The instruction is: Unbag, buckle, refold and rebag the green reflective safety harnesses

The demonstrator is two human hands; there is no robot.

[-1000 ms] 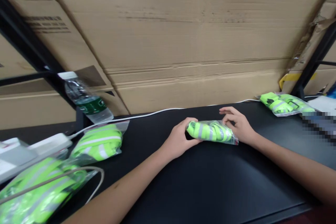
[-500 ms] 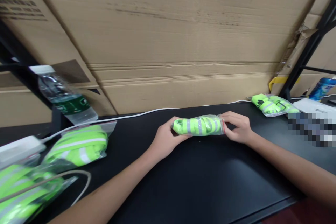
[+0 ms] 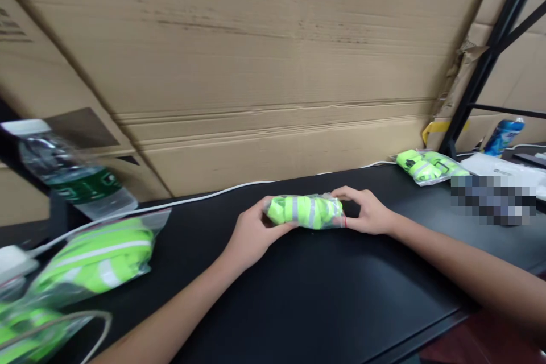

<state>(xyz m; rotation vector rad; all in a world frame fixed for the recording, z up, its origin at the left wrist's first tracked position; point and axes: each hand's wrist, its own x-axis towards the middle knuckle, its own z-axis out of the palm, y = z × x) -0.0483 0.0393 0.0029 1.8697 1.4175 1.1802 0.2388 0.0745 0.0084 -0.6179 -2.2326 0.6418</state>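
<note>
1. Left hand (image 3: 255, 233): partly closed, fingers curled over the left end of the bagged lime reflective roll (image 3: 305, 211), has hold of it.
2. Right hand (image 3: 367, 213): partly closed, fingers and thumb on the right end of the same roll, has hold of it. Small red mark at that end, near the fingers.
3. Roll position: held between both hands, lying roughly level, bottom edge at or just above the black tabletop (image 3: 324, 290). Contact with the top can't be confirmed. Grey reflective bands show through the clear plastic.
4. Left of the hands: two more lime reflective items in clear bags. Lower bag (image 3: 29, 333) sits at the frame edge, cut off, with a pale cable (image 3: 100, 314) looped over it. Upper bag (image 3: 96, 256) lies just beyond it.
5. Far left: white plug block (image 3: 12, 261) at the frame edge, white cable (image 3: 183, 200) running from it along the back of the table. Water bottle (image 3: 72, 173), green label, lying tilted near the upper bag.
6. Far right: lime reflective bag (image 3: 429, 166) near the back edge, beside a white package (image 3: 495, 165). Pixelated patch (image 3: 490, 199) in front of them, contents can't be told. Blue bottle (image 3: 503, 136) behind.
7. Back: large cardboard boxes (image 3: 256, 68), black metal rack frame (image 3: 486, 51), yellow strap (image 3: 439, 128).
</note>
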